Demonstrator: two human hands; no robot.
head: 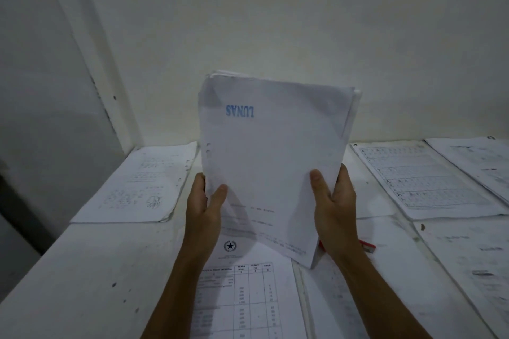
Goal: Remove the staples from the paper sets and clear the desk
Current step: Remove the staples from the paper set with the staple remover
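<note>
At the far left, a thin set of white handwritten sheets with punched holes along one edge lies flat on the white counter, close to the corner of the pale wall. Next, the left hand closes its grip on the lower left edge of a thick stack of white paper stamped with a blue "LUNAS", thumb on the front face and fingers behind. The stack is held upright above the counter (its stamp reads upside down from here), tilted slightly, top edge against the wall's backdrop. Under it lies a white printed form with a star emblem and a ruled table. The right hand grips the stack's lower right edge the same way, thumb in front. Just beside that wrist, a small red object rests on the counter; what it is cannot be told. Further right lie white sheets with printed grid rows, overlapped by more papers at the edge.
</note>
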